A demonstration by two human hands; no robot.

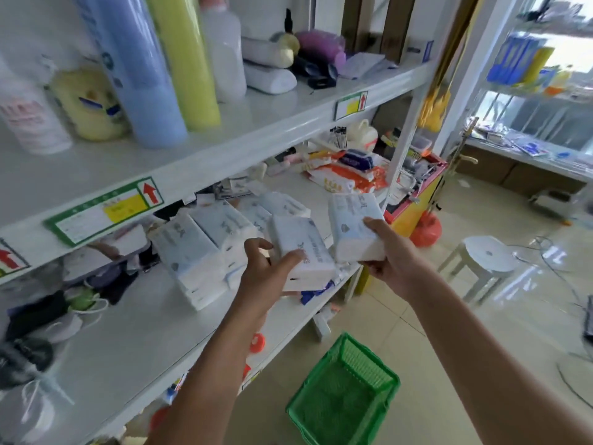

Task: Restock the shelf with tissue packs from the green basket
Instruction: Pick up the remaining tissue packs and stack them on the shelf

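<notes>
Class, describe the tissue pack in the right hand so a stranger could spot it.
Find the white shelf unit's middle shelf, stacked with tissue packs. At its front edge, the right hand grips one pack: the rightmost, held apart from the stack.

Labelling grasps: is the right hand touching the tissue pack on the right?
Touching. Head view: the right hand grips the right tissue pack, thumb on its front face, fingers under its lower end.

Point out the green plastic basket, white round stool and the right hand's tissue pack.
Green plastic basket [372, 356]: head view, rim.
White round stool [489, 253]: head view, seat.
Tissue pack [351, 216] held by right hand [388, 255]: head view, front face.
</notes>
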